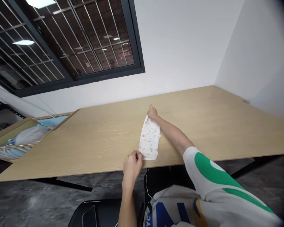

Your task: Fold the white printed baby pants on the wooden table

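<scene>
A white folded cloth [149, 138] with a small scattered print lies lengthwise on the wooden table [104, 142]; whether it is a garment cannot be made out. At its near left corner, my left hand [133, 163] pinches the edge between thumb and forefinger. My right hand [152, 112] reaches across to the far end, its fingers closed on the top edge. The right side of the cloth looks slightly uneven, while the near edge lies flat close to the table's front edge.
On the left stands a wooden crate [11, 132] holding a pale bundle [32, 135] and light blue fabric. A white wall [180, 47] and a barred window [85, 37] rise behind the table. A black chair [97, 212] is below its front edge.
</scene>
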Motion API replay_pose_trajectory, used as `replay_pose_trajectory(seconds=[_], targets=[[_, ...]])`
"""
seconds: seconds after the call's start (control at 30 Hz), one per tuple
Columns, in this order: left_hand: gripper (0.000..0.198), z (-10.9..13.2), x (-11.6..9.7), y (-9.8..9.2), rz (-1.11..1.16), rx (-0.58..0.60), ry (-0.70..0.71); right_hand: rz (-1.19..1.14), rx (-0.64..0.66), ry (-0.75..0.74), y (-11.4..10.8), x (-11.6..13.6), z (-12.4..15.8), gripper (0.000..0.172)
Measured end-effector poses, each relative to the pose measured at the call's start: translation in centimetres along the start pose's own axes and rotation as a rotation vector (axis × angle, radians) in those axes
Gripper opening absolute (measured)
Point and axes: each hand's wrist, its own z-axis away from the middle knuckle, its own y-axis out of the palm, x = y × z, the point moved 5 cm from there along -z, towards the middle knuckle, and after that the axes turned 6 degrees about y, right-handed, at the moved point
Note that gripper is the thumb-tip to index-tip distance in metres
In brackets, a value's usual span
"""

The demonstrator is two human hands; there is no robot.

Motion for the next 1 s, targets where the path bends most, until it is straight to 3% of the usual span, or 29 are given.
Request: replay_pose_trajectory(seconds=[0.07, 0.13, 0.27, 0.4, 0.53, 0.67, 0.73, 0.8, 0.83, 1.0], targets=[[0.030, 0.2, 0.4, -0.1, -0.134, -0.001, -0.059, 0.010, 0.018, -0.027, 1.1, 0.3, 0.4, 0.036], [0.028, 0.7, 0.3, -0.3, -0.225, -0.083, -0.079, 0.023, 0.030, -0.092, 1.6, 0.6, 0.8, 0.027], [0.027, 2.4, -1.9, 0.0, -0.238, -0.300, 0.134, 0.047, 0.077, -0.322, 1.2, 1.4, 2.3, 0.018], [0.026, 4.2, -4.0, 1.9, -0.181, -0.257, 0.380, 0.072, 0.180, -0.514, 0.6, 2.0, 5.6, 0.013], [0.031, 4.9, -4.2, 3.5, -0.151, -0.226, 0.488, 0.058, 0.283, -0.711, 0.4, 2.5, 11.5, 0.013], [0.043, 4.8, -3.1, 4.7, -0.176, -0.204, 0.507, -0.054, 0.450, -0.880, 0.5, 2.6, 18.0, 0.022], [0.049, 4.6, -2.6, 5.3, -0.189, -0.196, 0.509, -0.074, 0.543, -0.924, 0.9, 2.5, 20.2, 0.043], [0.055, 4.6, -2.2, 5.8, -0.207, -0.186, 0.521, -0.074, 0.589, -0.939, 1.2, 2.3, 21.4, 0.070], [0.058, 4.6, -2.1, 6.1, -0.218, -0.182, 0.528, -0.081, 0.591, -0.935, 1.3, 2.2, 21.7, 0.073], [0.069, 4.8, -2.1, 6.6, -0.277, -0.175, 0.545, -0.133, 0.534, -0.973, 0.7, 1.7, 22.9, 0.056]])
